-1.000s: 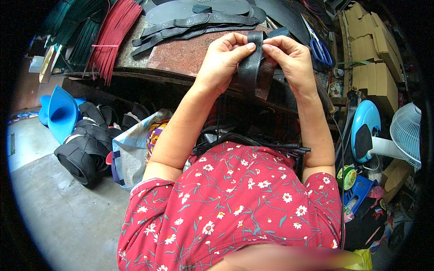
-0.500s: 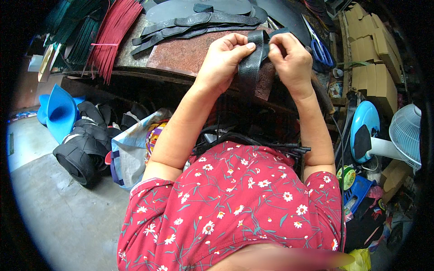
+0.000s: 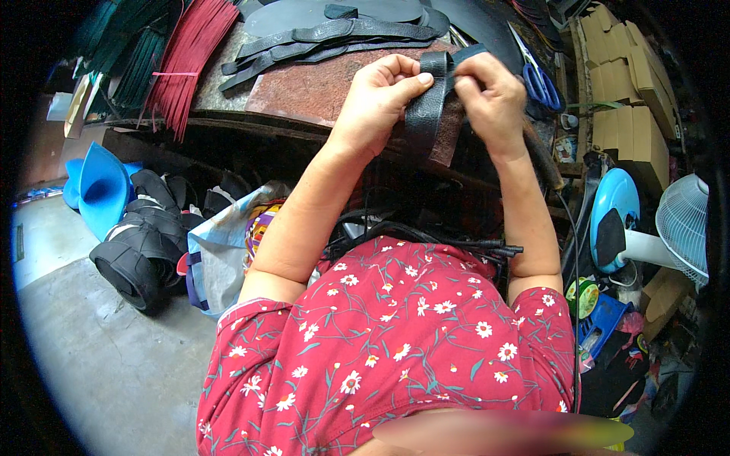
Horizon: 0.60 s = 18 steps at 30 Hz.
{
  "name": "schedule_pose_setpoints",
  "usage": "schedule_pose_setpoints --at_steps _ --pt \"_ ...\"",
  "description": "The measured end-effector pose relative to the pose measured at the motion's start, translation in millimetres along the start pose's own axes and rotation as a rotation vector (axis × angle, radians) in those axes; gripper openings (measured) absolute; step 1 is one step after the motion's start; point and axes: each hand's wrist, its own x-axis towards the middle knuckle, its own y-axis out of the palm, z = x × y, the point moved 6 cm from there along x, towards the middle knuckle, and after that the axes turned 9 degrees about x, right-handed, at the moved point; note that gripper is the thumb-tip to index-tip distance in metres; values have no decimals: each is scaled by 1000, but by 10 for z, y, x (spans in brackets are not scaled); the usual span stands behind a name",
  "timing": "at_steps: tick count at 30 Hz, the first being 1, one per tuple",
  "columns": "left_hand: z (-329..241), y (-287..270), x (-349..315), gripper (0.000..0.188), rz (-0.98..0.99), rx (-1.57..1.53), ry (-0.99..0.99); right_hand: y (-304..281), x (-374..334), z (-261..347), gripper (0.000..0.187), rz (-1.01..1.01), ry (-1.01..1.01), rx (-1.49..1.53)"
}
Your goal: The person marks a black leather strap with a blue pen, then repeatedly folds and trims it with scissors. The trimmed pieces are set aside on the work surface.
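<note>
Over the front edge of the workbench, a black leather strap (image 3: 427,114) hangs bent over at its top. My left hand (image 3: 378,99) pinches it near the upper end, thumb on the face and fingers curled behind. Close beside it, my right hand (image 3: 493,95) is closed, thumb against forefinger, at the strap's right edge. A dark strip end (image 3: 468,52) shows just above those right fingers; whether it belongs to the same strap I cannot tell. Beyond my hands, several similar black straps (image 3: 327,38) lie on the bench next to a worn reddish-brown board (image 3: 304,85).
Blue-handled scissors (image 3: 541,87) lie right of my right hand. Bundles of red strips (image 3: 186,64) and dark green strips fill the bench's left end. Cardboard boxes (image 3: 631,137) and a fan (image 3: 680,228) stand at right. Black padded pieces (image 3: 137,258) and a bag (image 3: 228,254) sit lower left.
The strap's hanging part has swung slightly, and my right hand has shifted a little at its edge, with its fingers now blurred. My left hand keeps nearly the same place.
</note>
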Motion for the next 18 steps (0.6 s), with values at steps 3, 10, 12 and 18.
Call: schedule_pose_setpoints --at_steps 3,10,12,18 --pt "17 -4 2 15 -8 17 3 -160 -16 -238 6 -70 364 62" --pt "0 33 6 14 -16 2 -10 26 -71 42 10 108 133 303" --pt "-15 20 -11 14 -36 42 -12 50 -71 53 6 103 105 300" --pt "-18 17 -30 14 -54 117 24 -38 -27 -18 12 -4 -11 -129"
